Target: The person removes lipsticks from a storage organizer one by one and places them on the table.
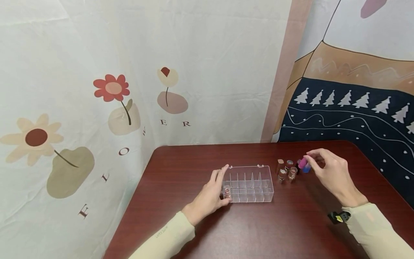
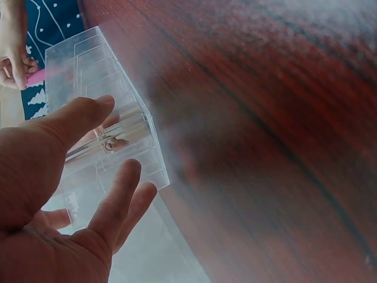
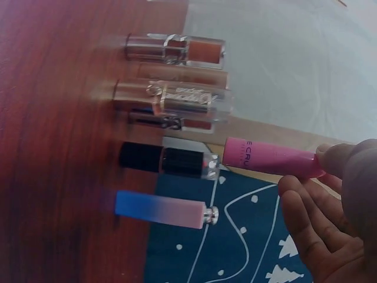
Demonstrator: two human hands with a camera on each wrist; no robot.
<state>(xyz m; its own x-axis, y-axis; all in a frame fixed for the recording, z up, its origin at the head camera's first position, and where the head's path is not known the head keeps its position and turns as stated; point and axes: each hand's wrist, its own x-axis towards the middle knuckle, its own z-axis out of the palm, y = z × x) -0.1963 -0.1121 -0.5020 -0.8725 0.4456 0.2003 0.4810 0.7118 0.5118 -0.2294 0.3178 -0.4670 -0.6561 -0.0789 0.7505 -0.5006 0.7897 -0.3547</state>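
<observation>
A clear plastic divided box [image 1: 249, 184] stands on the table, its compartments facing up. My left hand [image 1: 208, 194] holds its left end, thumb at the front wall and fingers toward the back corner. Inside the front left compartment stands a clear-cased lipstick [image 1: 227, 192]. To the right of the box, my right hand [image 1: 331, 174] pinches the end of a pink lipstick tube [image 3: 268, 157] between thumb and fingers, tilted in the head view. Just beyond it stand a black lipstick [image 3: 168, 160] with a clear end and a blue-to-pink lipstick [image 3: 162, 209].
Several more lipsticks stand upright beside the box's right end, among them a brown one [image 1: 280, 165] and a clear-cased one [image 1: 292, 174]. The dark red table [image 1: 181, 162] meets a printed cloth [image 1: 220, 72] at its far edge.
</observation>
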